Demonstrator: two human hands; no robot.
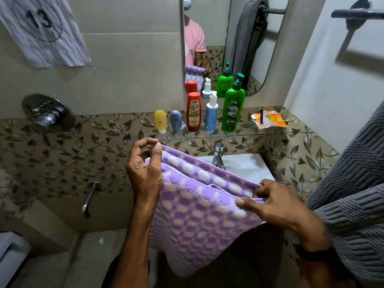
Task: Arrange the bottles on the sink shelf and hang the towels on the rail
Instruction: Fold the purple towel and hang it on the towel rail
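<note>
**A:** How far along does it look, going left to right?

**B:** On the glass shelf (239,135) five bottles stand upright in a row, close together: a yellow bottle (160,121), a grey-blue bottle (175,120), a red bottle (193,111), a white and blue spray bottle (211,113) and a green pump bottle (233,107). I'd judge the bottle part done. A crumpled sachet (269,119) lies further right on the same shelf, apart from them.

**A:** And the towels?

**B:** One is in hand. The purple towel (199,221) is held out in front of the sink (249,165), not on any rail. A grey towel (353,194) hangs at the far right; its top is out of view, so I cannot tell what it hangs from. The rail (359,13) is up at the top right, bare along the part that shows.

**A:** What about the grip?

**B:** The left hand (145,173) pinches the towel's upper left corner between thumb and fingertips, the other fingers curled loosely. The right hand (276,204) is closed on the top edge at the right, thumb on the near face, fingers tucked behind.

**A:** Which way does the towel run?

**B:** It looks folded over, the folded edge stretched between the hands. That long edge slopes from upper left, near the tap (218,154), down to lower right. The rest hangs straight down towards the floor. I'd say what is left is carrying it up and right to the rail and draping it.
</note>
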